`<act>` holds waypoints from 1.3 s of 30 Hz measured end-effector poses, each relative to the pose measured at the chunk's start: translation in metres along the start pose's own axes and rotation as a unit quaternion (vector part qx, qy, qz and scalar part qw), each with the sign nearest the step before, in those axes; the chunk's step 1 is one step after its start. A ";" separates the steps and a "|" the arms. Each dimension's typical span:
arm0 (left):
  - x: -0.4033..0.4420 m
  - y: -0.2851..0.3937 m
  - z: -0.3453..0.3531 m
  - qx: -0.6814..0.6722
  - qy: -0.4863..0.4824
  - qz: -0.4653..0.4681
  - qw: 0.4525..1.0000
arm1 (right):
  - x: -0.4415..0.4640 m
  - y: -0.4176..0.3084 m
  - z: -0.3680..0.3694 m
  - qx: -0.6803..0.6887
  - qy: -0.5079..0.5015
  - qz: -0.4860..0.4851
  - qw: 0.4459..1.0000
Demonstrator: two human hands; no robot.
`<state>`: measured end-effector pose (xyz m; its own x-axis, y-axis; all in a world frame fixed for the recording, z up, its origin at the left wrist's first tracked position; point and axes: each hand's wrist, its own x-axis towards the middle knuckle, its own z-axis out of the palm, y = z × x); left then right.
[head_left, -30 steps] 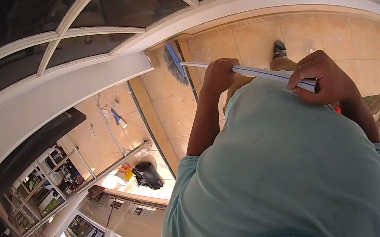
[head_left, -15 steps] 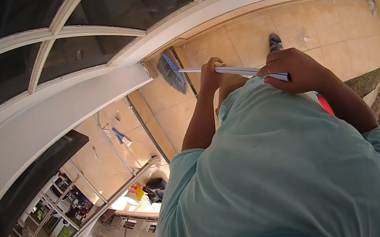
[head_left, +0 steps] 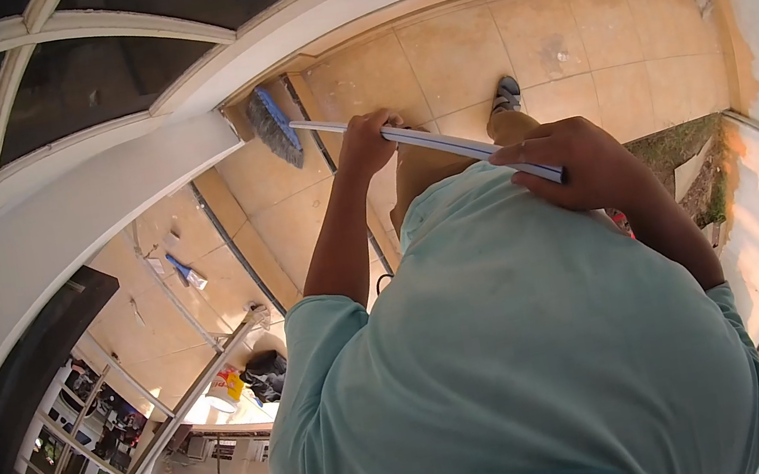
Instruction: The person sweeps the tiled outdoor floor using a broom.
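Note:
A long white handle with dark stripes (head_left: 444, 144) runs from the broom head across my front. My left hand (head_left: 370, 142) is wrapped round its middle part. Near the handle's end, my right hand (head_left: 561, 162) closes on it close to my shirt. The broom head (head_left: 275, 128), blue with grey bristles, rests on the tiled floor (head_left: 454, 56) beside a dark strip, near the corner of a white wall.
White-framed windows (head_left: 191, 32) line the top. A shoe (head_left: 505, 95) is on the tiles. To the left lie a blue-handled brush (head_left: 187, 271), a black bag (head_left: 266, 376) and a metal frame (head_left: 193, 387). A patch of soil and grass (head_left: 691, 162) lies right.
The view has shifted, so the broom, both hands and the surroundings appear further left. Both hands have kept their hold on the handle.

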<state>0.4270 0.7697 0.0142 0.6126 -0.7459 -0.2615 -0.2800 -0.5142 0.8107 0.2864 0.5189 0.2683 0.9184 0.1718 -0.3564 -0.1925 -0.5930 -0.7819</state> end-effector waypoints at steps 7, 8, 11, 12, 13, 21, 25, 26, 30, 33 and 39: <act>0.032 0.019 0.074 0.044 0.077 0.029 0.996 | -0.036 0.049 -0.021 -0.057 0.001 -0.021 0.998; 0.039 0.023 0.087 0.021 0.065 0.034 0.997 | -0.045 0.059 -0.026 -0.052 0.006 -0.001 0.999; 0.048 0.037 0.110 0.014 0.041 0.053 0.998 | -0.073 0.082 -0.033 -0.036 0.030 -0.029 0.998; 0.050 0.045 0.117 0.025 0.033 0.065 0.997 | -0.082 0.090 -0.036 -0.023 0.043 -0.048 0.998; 0.050 0.054 0.125 0.028 0.032 0.064 0.997 | -0.092 0.095 -0.040 -0.020 0.044 -0.049 0.998; 0.065 0.107 0.181 0.076 0.030 0.101 0.992 | -0.157 0.130 -0.078 0.030 0.055 -0.022 0.998; 0.058 0.119 0.173 0.127 -0.003 0.071 0.989 | -0.159 0.139 -0.073 0.069 0.082 -0.071 0.992; 0.054 0.116 0.168 0.118 0.007 0.069 0.991 | -0.155 0.136 -0.070 0.079 0.090 -0.079 0.990; 0.039 0.080 0.133 0.101 0.000 0.014 0.995 | -0.121 0.124 -0.048 0.100 0.097 -0.082 0.987; 0.033 0.034 0.107 0.120 -0.021 0.023 0.992 | -0.091 0.117 -0.009 0.086 0.089 -0.042 0.991; 0.046 0.022 0.152 0.124 -0.024 0.048 0.991 | -0.103 0.100 -0.002 0.108 0.056 0.190 0.974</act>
<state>0.3368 0.6604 -0.0596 0.5403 -0.8125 -0.2188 -0.5116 -0.5236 0.6813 0.1732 0.4408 0.2279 0.7961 -0.1214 -0.5929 -0.5831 -0.4162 -0.6977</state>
